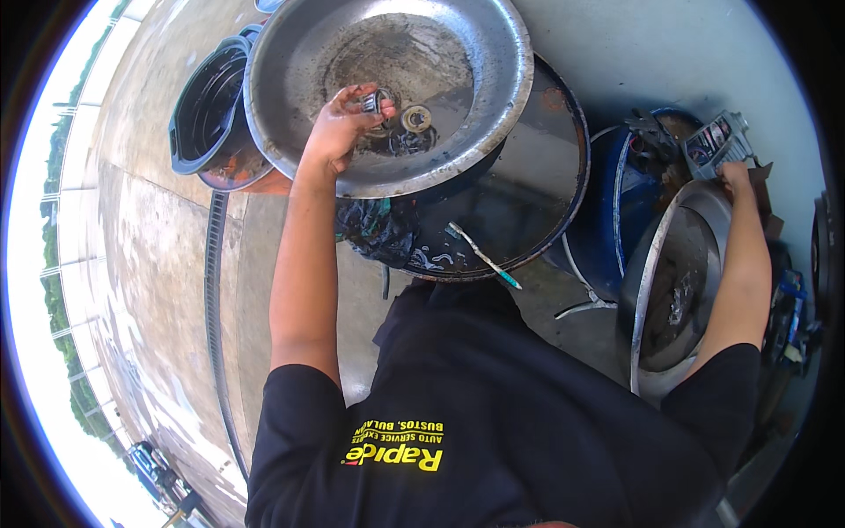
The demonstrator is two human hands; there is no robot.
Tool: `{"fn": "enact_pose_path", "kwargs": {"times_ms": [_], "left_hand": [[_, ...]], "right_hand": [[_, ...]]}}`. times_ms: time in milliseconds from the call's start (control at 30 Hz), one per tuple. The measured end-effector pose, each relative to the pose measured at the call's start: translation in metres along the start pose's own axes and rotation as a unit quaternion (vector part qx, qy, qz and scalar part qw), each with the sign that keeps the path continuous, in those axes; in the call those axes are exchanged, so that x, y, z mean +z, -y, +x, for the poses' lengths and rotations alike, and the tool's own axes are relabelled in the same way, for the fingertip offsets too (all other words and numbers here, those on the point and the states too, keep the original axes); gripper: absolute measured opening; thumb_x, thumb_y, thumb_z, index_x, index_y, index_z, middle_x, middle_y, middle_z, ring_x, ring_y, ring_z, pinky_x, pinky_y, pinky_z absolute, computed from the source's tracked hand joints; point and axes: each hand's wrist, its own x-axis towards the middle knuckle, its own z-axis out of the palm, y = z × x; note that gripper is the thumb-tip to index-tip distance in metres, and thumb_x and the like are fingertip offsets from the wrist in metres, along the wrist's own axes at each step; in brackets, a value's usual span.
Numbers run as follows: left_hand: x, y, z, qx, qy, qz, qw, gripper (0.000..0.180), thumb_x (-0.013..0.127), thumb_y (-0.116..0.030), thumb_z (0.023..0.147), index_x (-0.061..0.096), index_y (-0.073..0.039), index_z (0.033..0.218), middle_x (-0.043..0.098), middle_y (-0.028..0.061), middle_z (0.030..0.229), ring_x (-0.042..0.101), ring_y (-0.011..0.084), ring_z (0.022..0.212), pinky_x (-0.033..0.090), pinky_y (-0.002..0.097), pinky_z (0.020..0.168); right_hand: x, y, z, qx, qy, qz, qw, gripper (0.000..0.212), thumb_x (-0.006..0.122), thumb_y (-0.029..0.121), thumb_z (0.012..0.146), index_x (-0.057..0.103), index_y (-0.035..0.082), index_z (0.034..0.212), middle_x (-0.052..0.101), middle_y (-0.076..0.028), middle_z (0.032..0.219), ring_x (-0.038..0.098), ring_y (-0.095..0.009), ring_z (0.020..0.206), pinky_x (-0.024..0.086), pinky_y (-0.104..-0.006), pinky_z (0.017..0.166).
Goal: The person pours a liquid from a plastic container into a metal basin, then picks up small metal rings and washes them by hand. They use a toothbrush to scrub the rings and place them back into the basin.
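Note:
My left hand is closed round a small metal roller bearing, held over a wide metal basin. In the basin, beside my fingers, a ring-shaped metal part lies in dark, dirty liquid. Far out to the right, my right hand is closed at the lower end of a grey plastic jug with a dark label. The jug is tilted, and its grip is partly hidden by my fingers. The basin rests on a dark drum.
A toothbrush lies on the drum's near edge, by a crumpled black bag or rag. Another metal basin leans under my right arm, beside a blue drum. Left stands a black tub; a floor grate runs nearby.

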Motion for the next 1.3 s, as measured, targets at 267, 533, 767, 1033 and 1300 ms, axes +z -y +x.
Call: {"fn": "enact_pose_path", "kwargs": {"times_ms": [267,533,767,1033,1300], "left_hand": [[-0.018,-0.007,0.016,-0.027,0.081,0.028,0.996,0.043,0.075,-0.008,0.094,0.060,0.000,0.133,0.077,0.0102,0.107,0.071,0.0099,0.083,0.043,0.0206,0.064],[-0.014,0.002,0.072,0.047,0.178,0.282,0.942,0.045,0.074,0.000,0.089,0.060,0.007,0.131,0.076,0.0148,0.100,0.074,0.0185,0.095,0.054,0.0274,0.084],[-0.014,0.025,0.111,-0.059,0.207,0.142,0.966,0.043,0.080,-0.006,0.085,0.066,0.006,0.124,0.075,0.0160,0.110,0.070,0.0261,0.103,0.052,0.0414,0.090],[-0.020,0.007,0.068,0.001,0.131,0.255,0.958,0.033,0.069,0.003,0.091,0.061,0.006,0.123,0.074,0.0168,0.103,0.074,0.0184,0.082,0.054,0.0254,0.064],[-0.039,0.038,0.066,-0.122,0.063,0.072,0.988,0.028,0.059,0.001,0.097,0.059,0.003,0.125,0.072,0.0103,0.095,0.074,0.0172,0.078,0.058,0.0305,0.062]], "right_hand": [[-0.089,0.112,-0.195,-0.027,-0.022,-0.179,0.983,0.031,0.072,0.017,0.082,0.071,-0.010,0.097,0.072,-0.022,0.082,0.073,-0.033,0.068,0.056,-0.0461,0.057],[-0.059,0.289,-0.417,-0.293,0.115,0.005,0.949,0.033,0.073,0.027,0.093,0.071,-0.004,0.105,0.068,-0.013,0.073,0.063,-0.020,0.058,0.053,-0.0326,0.057],[0.072,0.405,-0.507,-0.457,0.005,-0.025,0.889,0.030,0.068,0.026,0.092,0.076,0.007,0.113,0.076,-0.019,0.109,0.073,-0.035,0.105,0.057,-0.0474,0.091],[0.204,0.507,-0.452,-0.407,0.141,-0.274,0.860,0.044,0.062,0.015,0.092,0.069,-0.001,0.133,0.063,-0.023,0.144,0.059,-0.037,0.136,0.050,-0.0437,0.110],[0.230,0.543,-0.482,-0.465,0.231,-0.193,0.832,0.034,0.074,0.008,0.088,0.074,-0.003,0.120,0.078,-0.017,0.112,0.076,-0.035,0.102,0.062,-0.0450,0.088]]}}
